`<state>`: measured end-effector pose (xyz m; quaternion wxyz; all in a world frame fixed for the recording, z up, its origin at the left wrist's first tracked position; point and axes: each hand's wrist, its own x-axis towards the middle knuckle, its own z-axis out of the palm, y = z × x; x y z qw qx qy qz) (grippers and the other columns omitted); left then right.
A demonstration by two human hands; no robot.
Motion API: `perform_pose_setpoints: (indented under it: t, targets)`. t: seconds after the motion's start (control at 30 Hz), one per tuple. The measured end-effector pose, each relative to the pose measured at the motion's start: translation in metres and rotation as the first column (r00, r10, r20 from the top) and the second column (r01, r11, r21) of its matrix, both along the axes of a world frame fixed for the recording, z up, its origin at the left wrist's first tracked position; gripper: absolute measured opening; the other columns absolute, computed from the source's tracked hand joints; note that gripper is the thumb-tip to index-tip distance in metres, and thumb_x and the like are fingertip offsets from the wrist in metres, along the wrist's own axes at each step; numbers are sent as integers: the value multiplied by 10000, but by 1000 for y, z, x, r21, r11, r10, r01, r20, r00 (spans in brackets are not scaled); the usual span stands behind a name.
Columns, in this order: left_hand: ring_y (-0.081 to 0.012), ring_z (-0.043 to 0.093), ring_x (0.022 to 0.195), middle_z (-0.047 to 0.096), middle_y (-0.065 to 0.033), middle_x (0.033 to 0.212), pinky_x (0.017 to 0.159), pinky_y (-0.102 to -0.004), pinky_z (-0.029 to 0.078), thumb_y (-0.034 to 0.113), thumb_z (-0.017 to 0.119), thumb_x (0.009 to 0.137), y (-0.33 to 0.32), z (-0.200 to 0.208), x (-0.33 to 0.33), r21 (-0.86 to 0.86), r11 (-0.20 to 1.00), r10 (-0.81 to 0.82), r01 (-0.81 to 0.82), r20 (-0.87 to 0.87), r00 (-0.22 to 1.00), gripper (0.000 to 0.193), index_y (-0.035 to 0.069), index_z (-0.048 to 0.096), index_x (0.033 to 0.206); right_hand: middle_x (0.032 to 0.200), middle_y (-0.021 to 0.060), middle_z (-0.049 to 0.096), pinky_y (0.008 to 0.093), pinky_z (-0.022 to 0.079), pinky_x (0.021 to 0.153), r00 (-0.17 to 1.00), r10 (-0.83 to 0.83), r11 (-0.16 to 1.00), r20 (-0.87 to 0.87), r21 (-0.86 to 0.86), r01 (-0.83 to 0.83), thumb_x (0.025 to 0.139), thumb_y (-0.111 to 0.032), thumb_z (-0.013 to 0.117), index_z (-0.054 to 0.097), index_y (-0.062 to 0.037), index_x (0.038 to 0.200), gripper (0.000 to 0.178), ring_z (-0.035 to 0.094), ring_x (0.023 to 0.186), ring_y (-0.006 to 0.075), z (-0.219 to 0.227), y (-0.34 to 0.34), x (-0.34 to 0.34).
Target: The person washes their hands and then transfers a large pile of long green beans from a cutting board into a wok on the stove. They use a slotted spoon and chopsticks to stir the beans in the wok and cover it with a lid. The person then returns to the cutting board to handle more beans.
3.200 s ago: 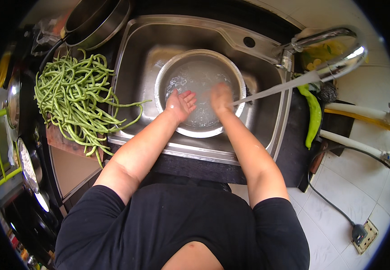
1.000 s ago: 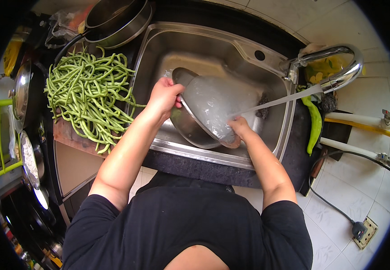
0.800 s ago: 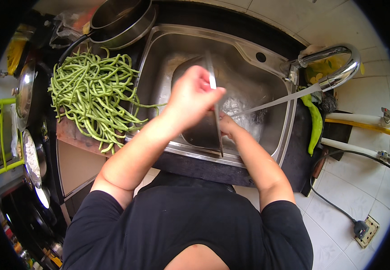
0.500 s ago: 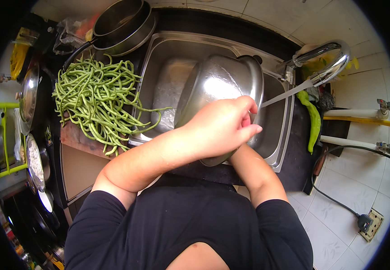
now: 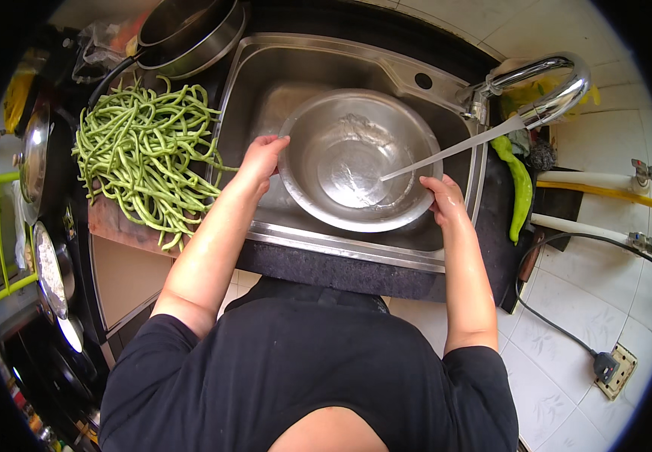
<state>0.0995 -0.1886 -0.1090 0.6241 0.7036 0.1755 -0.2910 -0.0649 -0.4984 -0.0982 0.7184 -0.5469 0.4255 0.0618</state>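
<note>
Because a stream of water [image 5: 450, 151] falls from the curved faucet [image 5: 563, 105] into the metal basin [image 5: 303, 181], the hands seem to take opposite sides of its rim to keep it level and share the weight. The left grip [image 5: 263, 158] pinches the rim at the left, and the right grip [image 5: 446, 200] grasps it at the lower right, one digit lapping over the edge. The basin is mouth up within the sink [image 5: 262, 98], where any spill would likely be caught; whether its base touches the sink floor I cannot tell. Only shallow water appears to lie in it, so a light hold probably suffices. To the left, the heap of green beans [image 5: 149, 154] rests on a brown board [image 5: 126, 230], presumably placed clear of splashing yet within reach, one bean trailing to the sink's edge. A long green pepper [image 5: 520, 196] lies on the dark surface [image 5: 495, 248] at the right, perhaps for want of room elsewhere
</note>
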Motion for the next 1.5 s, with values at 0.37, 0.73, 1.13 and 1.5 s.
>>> perform_pose_setpoints:
  t: [0.37,0.73,1.13,1.5]
  targets:
    - [-245,496,1026,547,-55,1086,865,-446,416,293,505,897,0,-74,-6,-141,984,43,-110,-413,910,314,91,521,1136,1319,152,465,301,521,740,742,661,244,111,-967,-74,730,-84,675,412,-25,594,302,614,960,321,82,89,5]
    - [-250,413,1148,464,-73,1227,936,-494,381,289,553,875,0,-59,-2,-372,926,-14,-71,-219,976,496,140,389,1318,1180,237,550,298,523,719,672,696,132,253,-965,226,647,71,671,443,-1,650,240,628,941,318,56,82,14]
    - [-301,462,1180,401,-248,1324,959,-359,396,197,589,837,1,-24,-29,-129,983,-140,128,-95,986,722,-49,192,1388,888,68,624,315,499,570,992,51,922,-114,-375,-91,861,-170,606,529,-38,1047,241,602,752,166,-84,12,-1]
    - [-263,454,1195,475,-209,1285,993,-319,347,267,590,850,20,-31,-50,-12,925,-377,381,104,920,586,-42,395,1309,1175,182,530,400,451,870,835,207,-11,-509,-855,-518,758,-138,661,546,-71,1156,419,520,1063,355,-28,41,-33]
